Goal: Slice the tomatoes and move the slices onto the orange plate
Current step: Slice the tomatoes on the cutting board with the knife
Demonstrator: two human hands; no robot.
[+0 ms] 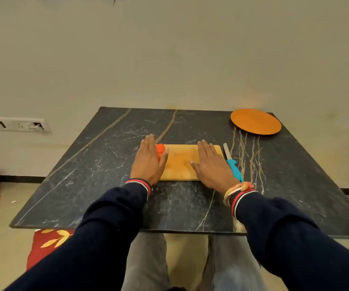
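Two hands reach over a wooden cutting board (179, 162) at the middle of a dark marble table (98, 164). The left hand (148, 162) is open, fingers straight and together, over the board's left end. It partly hides a red tomato (160, 148) there, and contact cannot be told. The right hand (211, 164) lies flat and open on the board's right half, holding nothing. A blue-handled knife (233, 163) lies just off the board's right edge, blade pointing away. The orange plate (255, 124) sits well beyond the board, at the far right table corner. Wide bare table surface lies left of the board and in front of it.
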